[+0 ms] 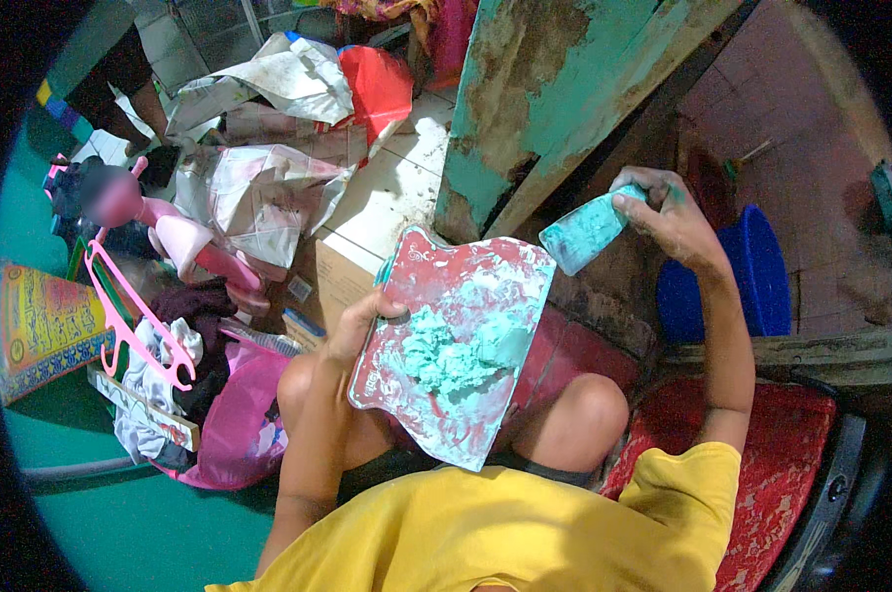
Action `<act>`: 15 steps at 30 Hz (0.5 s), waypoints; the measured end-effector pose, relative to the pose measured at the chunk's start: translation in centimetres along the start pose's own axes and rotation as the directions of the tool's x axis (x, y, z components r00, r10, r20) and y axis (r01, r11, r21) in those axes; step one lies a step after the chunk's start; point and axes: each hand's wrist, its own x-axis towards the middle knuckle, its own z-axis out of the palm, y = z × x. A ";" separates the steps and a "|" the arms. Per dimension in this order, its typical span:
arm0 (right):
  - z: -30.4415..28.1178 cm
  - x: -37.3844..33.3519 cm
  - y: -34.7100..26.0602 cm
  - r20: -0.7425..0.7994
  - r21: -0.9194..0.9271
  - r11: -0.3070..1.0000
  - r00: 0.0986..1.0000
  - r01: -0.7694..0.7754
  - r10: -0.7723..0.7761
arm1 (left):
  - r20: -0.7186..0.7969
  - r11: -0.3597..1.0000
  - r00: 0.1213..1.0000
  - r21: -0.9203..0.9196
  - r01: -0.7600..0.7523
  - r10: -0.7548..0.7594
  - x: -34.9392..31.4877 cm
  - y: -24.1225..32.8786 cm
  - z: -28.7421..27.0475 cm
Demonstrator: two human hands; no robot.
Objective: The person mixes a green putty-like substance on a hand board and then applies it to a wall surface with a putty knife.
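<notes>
My left hand (357, 331) grips the left edge of a flat red board (426, 271), with the thumb on top. The board is tilted over my lap and smeared white and teal. A lumpy heap of teal putty (456, 350) lies across its middle. In my raised right hand (668, 212) is a flat scraper (586, 232), its face coated in teal paste. The scraper is off the board, just beyond its upper right corner, close to a weathered teal wooden panel (525, 94) with brown bare patches.
A blue tub (737, 276) stands at the right, beyond a red patterned seat (781, 464). To the left are a pink basket (239, 424) of clothes, a pink hanger (115, 306) and a pink doll (184, 232). Crumpled sheets (263, 192) cover part of the tiled floor.
</notes>
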 end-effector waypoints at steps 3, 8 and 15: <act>0.1 0.5 -0.1 0.071 -0.003 0.999 0.997 0.038 -0.038 | -0.028 0.999 0.999 0.032 0.026 -0.025 0.0 0.3 0.4; 0.9 1.3 0.4 0.164 -0.004 0.999 0.986 0.040 -0.038 | 0.008 1.000 1.000 0.026 -0.002 0.001 -0.1 0.6 0.4; 3.7 1.2 -0.4 0.341 0.124 0.992 0.940 -0.037 -0.008 | 0.006 0.996 0.999 -0.085 -0.031 0.031 0.9 0.7 -0.2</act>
